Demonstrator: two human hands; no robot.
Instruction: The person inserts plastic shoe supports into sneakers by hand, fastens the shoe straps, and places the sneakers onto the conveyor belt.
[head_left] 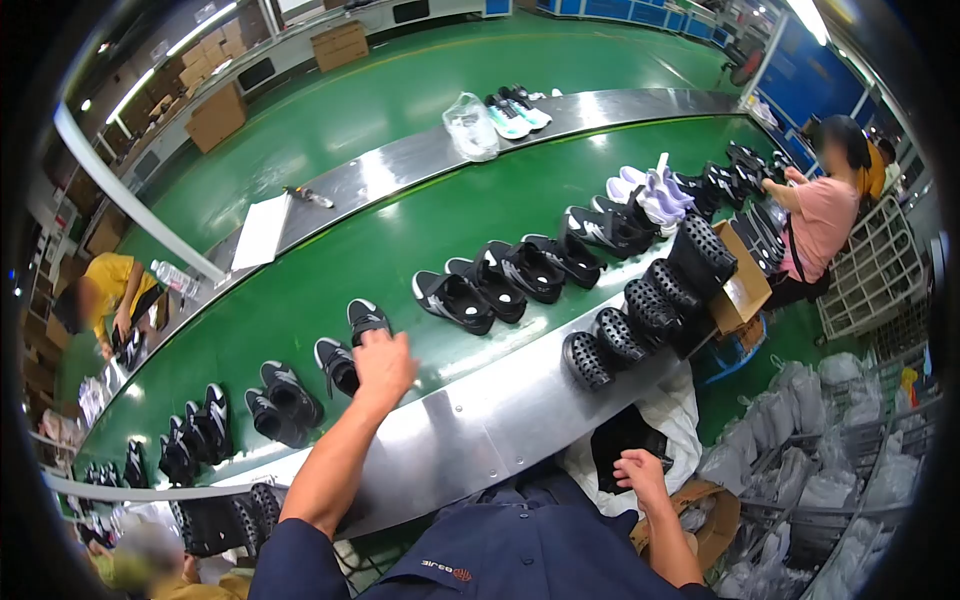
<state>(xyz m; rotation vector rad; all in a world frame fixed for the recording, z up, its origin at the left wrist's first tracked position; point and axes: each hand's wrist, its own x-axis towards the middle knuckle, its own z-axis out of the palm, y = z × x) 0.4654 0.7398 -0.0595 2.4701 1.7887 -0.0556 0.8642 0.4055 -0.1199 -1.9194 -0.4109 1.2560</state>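
My left hand [385, 368] reaches over the near edge of the green belt, its fingers curled at the heel end of a black and grey sneaker [368, 318]. A second sneaker [336, 366] of the same kind lies just left of it, partly behind my hand. Fingertips on the far side are hard to see. My right hand [642, 478] hangs low by my body, fingers loosely apart and holding nothing. Under it are a white sack [680, 410] with something black inside and a cardboard box [715, 520].
More black sneakers [455, 300] line the green belt [400, 240]. Black studded shoe forms [620, 335] stand along the metal ledge [470, 450], beside a carton [740, 275]. A co-worker in pink [825, 220] sits at right; another in yellow [120, 285] works at left. Bagged items fill a rack [800, 440].
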